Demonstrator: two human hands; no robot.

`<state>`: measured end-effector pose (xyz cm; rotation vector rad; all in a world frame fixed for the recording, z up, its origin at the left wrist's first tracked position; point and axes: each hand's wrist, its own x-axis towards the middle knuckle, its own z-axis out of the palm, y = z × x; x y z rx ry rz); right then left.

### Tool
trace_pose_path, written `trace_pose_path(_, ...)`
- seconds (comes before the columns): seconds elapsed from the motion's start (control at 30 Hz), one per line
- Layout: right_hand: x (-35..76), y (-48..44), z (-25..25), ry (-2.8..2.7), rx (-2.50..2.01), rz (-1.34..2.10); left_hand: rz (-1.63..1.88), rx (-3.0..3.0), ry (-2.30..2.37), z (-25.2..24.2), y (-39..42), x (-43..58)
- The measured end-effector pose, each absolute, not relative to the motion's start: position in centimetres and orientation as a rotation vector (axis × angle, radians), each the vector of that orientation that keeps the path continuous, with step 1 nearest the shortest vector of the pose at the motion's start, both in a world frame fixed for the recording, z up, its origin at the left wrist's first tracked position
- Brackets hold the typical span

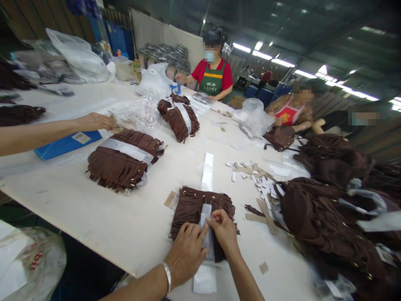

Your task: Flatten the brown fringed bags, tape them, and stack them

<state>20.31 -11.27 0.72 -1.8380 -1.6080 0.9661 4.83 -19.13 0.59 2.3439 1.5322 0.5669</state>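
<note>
A dark brown fringed bag with small metal eyelets lies flat in front of me. A translucent plastic strip runs down its middle, and longer white ends of a strip stick out above and below the bag. My left hand, with a silver bracelet at the wrist, rests on the bag with its fingers stretched against the strip. At the strip's right edge, my right hand has thumb and forefinger pinched together on it. A small brown tag lies by the bag's left corner.
Wrapped fringed bags lie ahead on the white table. A co-worker's arm reaches in from the left over a blue box. Loose paper strips and a pile of brown bags are on the right. Co-workers stand across.
</note>
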Motion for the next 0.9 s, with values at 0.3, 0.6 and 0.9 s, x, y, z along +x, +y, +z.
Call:
trace_pose_path(0.3, 21.6, -6.9, 2.7, -1.896, -1.728, 1.096, 0.549, 2.31, 1.598, -1.4, -18.3, 5.4)
trace_pose_path(0.6, 17.3, 4.6, 3.0, -2.388, -1.474, 0.957, 0.593, 2.43, 1.662, -4.1, -17.5, 5.9)
trace_pose_path(0.9, 20.4, 8.2, 0.3, -1.992, -1.364, 1.689, 0.855, 2.621, 1.714, -5.9, -16.6, 5.9)
